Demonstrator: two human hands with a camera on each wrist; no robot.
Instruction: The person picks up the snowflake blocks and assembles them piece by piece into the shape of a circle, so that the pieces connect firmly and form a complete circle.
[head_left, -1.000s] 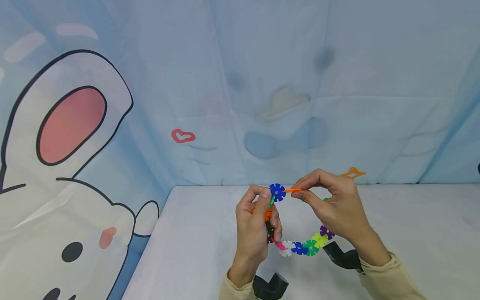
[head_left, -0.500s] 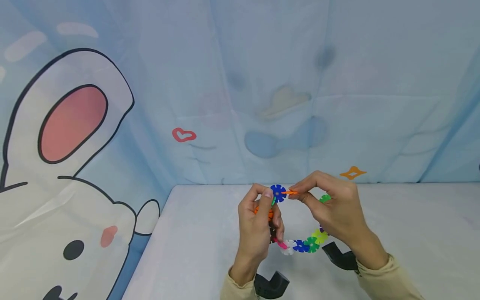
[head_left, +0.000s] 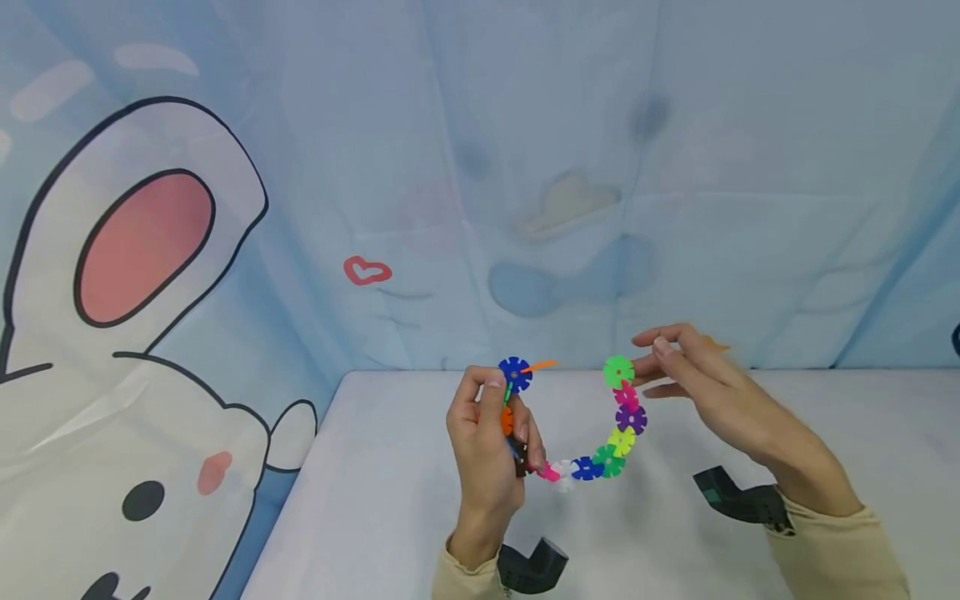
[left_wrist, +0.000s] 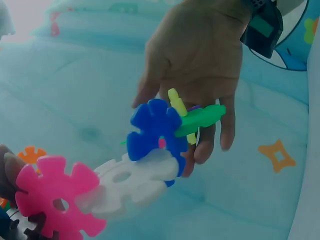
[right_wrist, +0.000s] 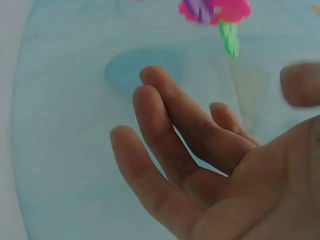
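Observation:
A curved chain of linked plastic snowflake discs (head_left: 587, 468) hangs in a U shape from my left hand (head_left: 483, 454). That hand grips its left end, around the orange and brown discs, with a blue disc (head_left: 515, 375) and an edge-on orange disc (head_left: 540, 365) sticking out above the thumb. The chain's other end rises to a bright green disc (head_left: 618, 372), beside the fingertips of my right hand (head_left: 708, 387). My right fingers are spread loosely and hold nothing. In the left wrist view, pink (left_wrist: 57, 195), white (left_wrist: 132, 182) and blue discs show close up, with the right hand behind.
A white-covered table (head_left: 375, 483) lies under the hands. Behind it hangs a light blue printed cloth (head_left: 480, 167), and a large cartoon animal (head_left: 135, 417) is printed on its left side. Black wrist-camera mounts (head_left: 532, 567) sit at both sleeves.
My right hand has let go of the edge-on orange disc, which stays joined to the blue disc, and moved right with its fingers opened. The left hand and chain have shifted slightly left.

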